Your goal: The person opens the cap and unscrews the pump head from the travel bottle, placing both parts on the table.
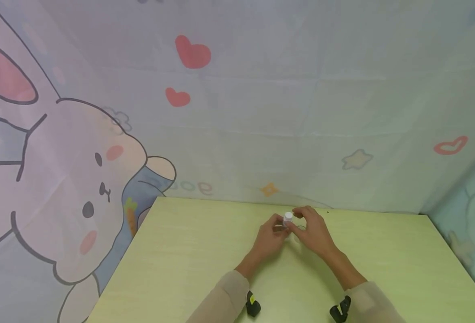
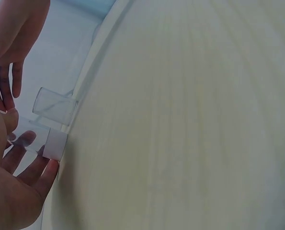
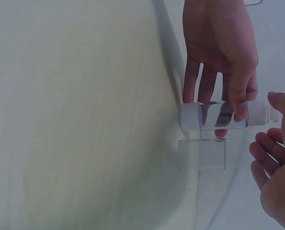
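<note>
A small clear bottle [image 3: 210, 116] with a white base and a white collar stands upright on the table, its top narrower and translucent. My left hand [image 1: 270, 235] grips its body, thumb on one side and fingers around the other, as the right wrist view shows. Close to the bottle's top is my right hand [image 1: 316, 233]; its thumb lies by the narrow tip, and its loosely bent fingers are apart from the bottle. Whether that thumb touches the tip I cannot tell. Beside the bottle stands a clear, cap-like cylinder [image 3: 202, 154], held by neither hand.
The pale wood-grain table [image 1: 205, 251] ends at a back edge just beyond the hands. Behind it hangs a cloth backdrop [image 1: 261, 112] printed with a rabbit and hearts. A black device [image 1: 252, 305] sits at the left wrist and another black device [image 1: 340, 309] at the right.
</note>
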Tool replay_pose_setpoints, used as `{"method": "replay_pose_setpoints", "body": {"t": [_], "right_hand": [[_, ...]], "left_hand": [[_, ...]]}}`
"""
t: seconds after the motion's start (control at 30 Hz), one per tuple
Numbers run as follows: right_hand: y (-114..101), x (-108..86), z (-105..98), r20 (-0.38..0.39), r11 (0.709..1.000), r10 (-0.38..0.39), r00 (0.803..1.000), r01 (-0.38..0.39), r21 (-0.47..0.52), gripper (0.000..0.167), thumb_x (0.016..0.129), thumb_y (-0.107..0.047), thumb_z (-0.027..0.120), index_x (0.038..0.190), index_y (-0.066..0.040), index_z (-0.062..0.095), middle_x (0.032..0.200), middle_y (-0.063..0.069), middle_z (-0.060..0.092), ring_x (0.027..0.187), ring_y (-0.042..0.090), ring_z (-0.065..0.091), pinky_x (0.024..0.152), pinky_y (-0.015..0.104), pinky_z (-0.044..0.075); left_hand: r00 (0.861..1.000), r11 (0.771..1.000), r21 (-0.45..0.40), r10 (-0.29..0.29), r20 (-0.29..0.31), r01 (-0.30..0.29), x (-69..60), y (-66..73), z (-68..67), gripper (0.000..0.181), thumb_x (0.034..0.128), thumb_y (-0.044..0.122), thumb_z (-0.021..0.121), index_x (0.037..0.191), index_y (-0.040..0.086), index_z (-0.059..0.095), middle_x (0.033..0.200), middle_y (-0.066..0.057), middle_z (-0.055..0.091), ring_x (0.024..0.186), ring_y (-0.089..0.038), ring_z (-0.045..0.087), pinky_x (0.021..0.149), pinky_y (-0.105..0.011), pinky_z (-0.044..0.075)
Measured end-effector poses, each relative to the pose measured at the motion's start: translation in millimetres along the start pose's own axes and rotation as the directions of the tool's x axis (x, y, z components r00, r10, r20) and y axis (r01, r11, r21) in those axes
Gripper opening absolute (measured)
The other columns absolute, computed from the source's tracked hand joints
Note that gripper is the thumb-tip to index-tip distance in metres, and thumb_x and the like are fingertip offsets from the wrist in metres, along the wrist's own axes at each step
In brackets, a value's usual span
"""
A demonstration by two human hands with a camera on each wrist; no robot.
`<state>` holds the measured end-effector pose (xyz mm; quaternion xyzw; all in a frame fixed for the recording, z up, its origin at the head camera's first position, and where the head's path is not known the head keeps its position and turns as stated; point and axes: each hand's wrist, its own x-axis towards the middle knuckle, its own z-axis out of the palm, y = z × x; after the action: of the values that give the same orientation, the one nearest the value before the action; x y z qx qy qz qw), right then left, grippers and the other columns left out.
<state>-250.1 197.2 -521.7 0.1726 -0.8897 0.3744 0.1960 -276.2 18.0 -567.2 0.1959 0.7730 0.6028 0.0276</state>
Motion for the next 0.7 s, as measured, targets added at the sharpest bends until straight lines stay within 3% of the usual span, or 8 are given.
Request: {"method": "replay_pose_setpoints", "body": {"t": [0.5,0.7], "right_hand": [[-4.7,5.6,1.6,0.028,0.999,0.033,0.999,-0.034,0.028,0.033,0.097,-0.024,0.081,0.118,-0.003,0.068,0.112,0.01,0.068,0.105,0.03,0.065,0.091,0.05,0.055],[-4.9,6.6,2.6,0.027,0.998,0.033,0.999,-0.034,0.043,0.03,0.096,-0.021,0.082,0.117,-0.003,0.067,0.11,0.009,0.068,0.104,0.031,0.066,0.092,0.054,0.056]], "left_hand": [[0.999,0.999,0.02,0.026,-0.021,-0.025,-0.7,-1.3,1.4,0.014,0.1037,0.025,0.072,0.114,0.02,0.064,0.13,-0.002,0.072,0.119,-0.022,0.072,0.096,-0.029,0.059],[1.0,1.0,0.007,0.022,-0.013,-0.022,-0.8,-1.3,1.0,0.014,0.1036,0.025,0.072,0.115,0.02,0.065,0.131,-0.002,0.071,0.121,-0.024,0.071,0.098,-0.032,0.059]]}}
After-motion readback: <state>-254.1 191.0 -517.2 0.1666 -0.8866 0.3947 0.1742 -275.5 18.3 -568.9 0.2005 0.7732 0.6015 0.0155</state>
